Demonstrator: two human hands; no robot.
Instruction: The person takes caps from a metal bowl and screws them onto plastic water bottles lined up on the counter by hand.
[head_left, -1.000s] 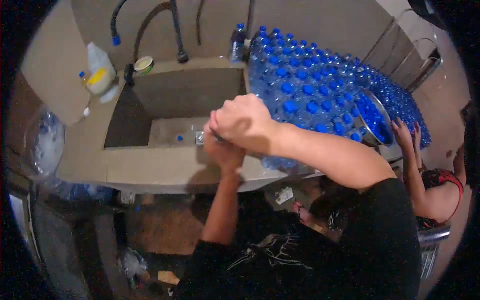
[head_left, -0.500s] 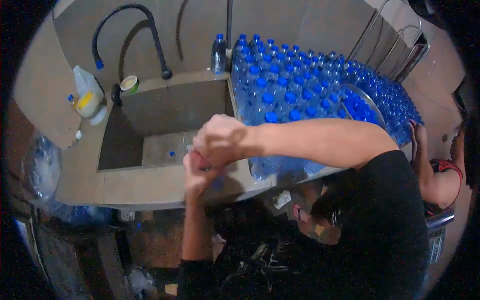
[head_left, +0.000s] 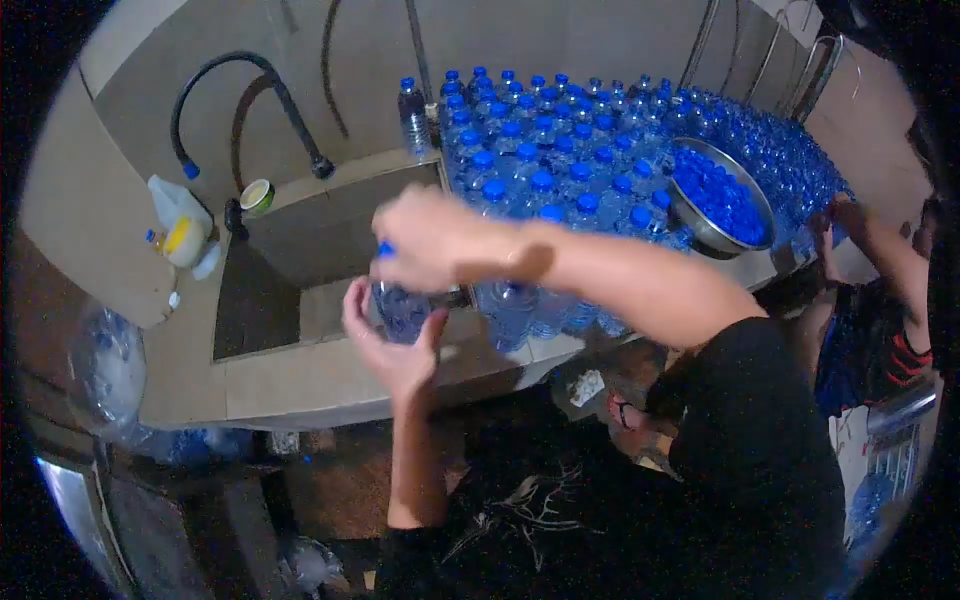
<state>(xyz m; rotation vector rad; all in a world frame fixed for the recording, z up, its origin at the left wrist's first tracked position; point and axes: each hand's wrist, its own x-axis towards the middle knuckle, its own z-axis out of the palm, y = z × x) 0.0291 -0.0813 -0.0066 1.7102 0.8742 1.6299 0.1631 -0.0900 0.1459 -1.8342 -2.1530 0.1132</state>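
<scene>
A clear plastic bottle (head_left: 405, 312) is at the front rim of the sink (head_left: 290, 372), partly hidden by my hands. My left hand (head_left: 395, 362) curves around its lower part, thumb on the right side and fingers on the left. Over the bottle's top is my right hand (head_left: 432, 238), blurred by motion, with its fingers closed at a blue cap (head_left: 386, 249). Just to the right stand many clear bottles with blue caps (head_left: 542, 180), packed close together on the counter.
A steel bowl (head_left: 712, 240) full of blue caps sits among the bottles. A black faucet (head_left: 280, 90) arches behind the sink. At left are a white jug (head_left: 180, 205) and a yellow-and-white container (head_left: 184, 242). Another person's arm (head_left: 885, 245) reaches in at far right.
My left hand has turned and spread wider, so the bottle now shows between its fingers. My right hand has shifted slightly over the bottle's top. The whole view has tilted a little.
</scene>
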